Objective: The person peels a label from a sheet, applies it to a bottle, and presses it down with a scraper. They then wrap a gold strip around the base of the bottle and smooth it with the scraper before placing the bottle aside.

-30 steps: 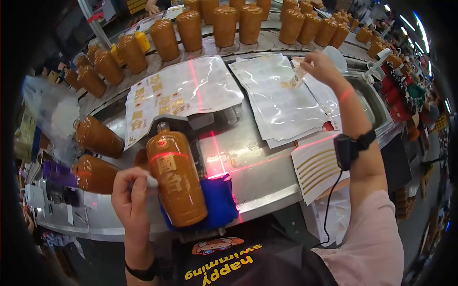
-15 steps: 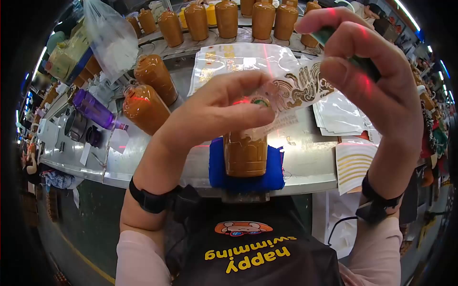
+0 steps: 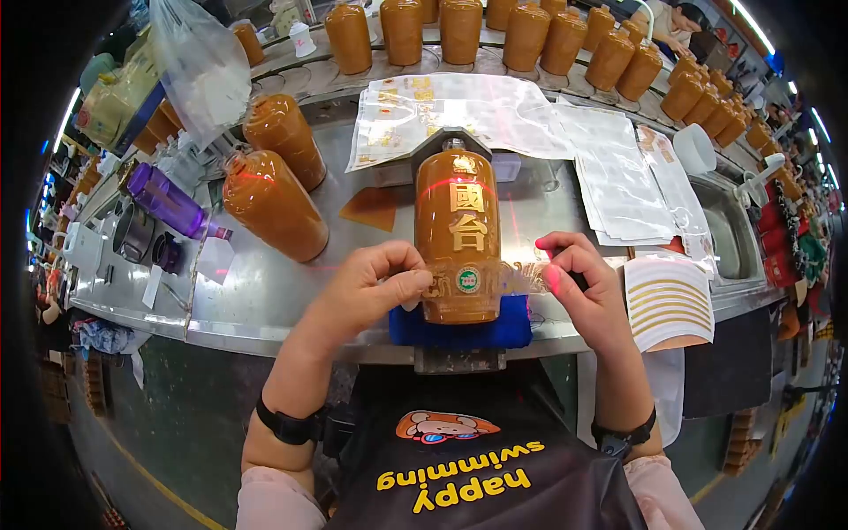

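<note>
A glossy brown bottle (image 3: 458,212) with gold characters lies in front of me, its neck at a dark angled holder (image 3: 477,139) and its base over a folded blue cloth (image 3: 508,329). Across its lower part stretches a clear decal strip (image 3: 508,276) with ornate patterns and a round green emblem. My left hand (image 3: 375,287) pinches the strip's left end at the bottle's side. Off the bottle's right side, my right hand (image 3: 587,287) grips the other end between thumb and fingers. Red laser lines cross the bottle and my right fingertips.
Two brown bottles (image 3: 274,208) stand at left near a purple bottle (image 3: 163,201). Decal sheets (image 3: 618,177) lie behind and to the right, with a gold-striped sheet (image 3: 669,305) nearer. More bottles (image 3: 459,34) line the track behind. A sink (image 3: 720,221) is at far right; another person (image 3: 676,26) sits beyond.
Both hands have come down from close to the camera, bringing the decal strip onto the bottle's lower front. The dark green thing in my right hand no longer shows. Bottles behind have shifted.
</note>
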A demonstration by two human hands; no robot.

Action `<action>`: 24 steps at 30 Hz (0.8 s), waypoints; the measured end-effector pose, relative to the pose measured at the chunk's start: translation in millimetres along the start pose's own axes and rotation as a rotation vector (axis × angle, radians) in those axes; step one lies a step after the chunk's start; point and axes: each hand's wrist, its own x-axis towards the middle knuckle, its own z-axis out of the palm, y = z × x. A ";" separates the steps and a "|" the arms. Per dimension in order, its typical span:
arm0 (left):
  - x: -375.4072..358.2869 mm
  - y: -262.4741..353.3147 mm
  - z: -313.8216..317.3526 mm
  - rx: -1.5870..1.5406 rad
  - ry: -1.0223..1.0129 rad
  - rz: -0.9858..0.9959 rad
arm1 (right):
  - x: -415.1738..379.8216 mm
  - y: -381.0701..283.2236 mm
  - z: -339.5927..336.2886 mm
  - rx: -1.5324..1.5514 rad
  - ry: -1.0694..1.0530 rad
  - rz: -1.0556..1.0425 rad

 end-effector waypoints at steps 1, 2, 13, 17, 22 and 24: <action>0.6 -0.1 0.3 0.024 0.012 0.014 | -1.2 0.5 0.4 0.010 -0.013 0.028; 0.6 0.4 0.7 0.025 0.016 0.009 | -2.2 1.1 1.0 0.021 -0.026 0.057; 1.3 1.2 1.6 0.046 0.043 0.004 | -2.6 12.3 4.4 0.053 -0.020 0.073; 1.4 1.7 2.0 0.067 0.054 0.007 | -1.2 14.1 6.1 0.072 -0.018 0.067; 1.4 2.5 3.6 0.081 0.068 0.003 | 1.1 24.3 6.9 0.043 0.010 -0.007; 1.4 3.0 3.8 0.077 0.067 0.011 | 1.5 28.1 5.6 0.047 0.011 -0.004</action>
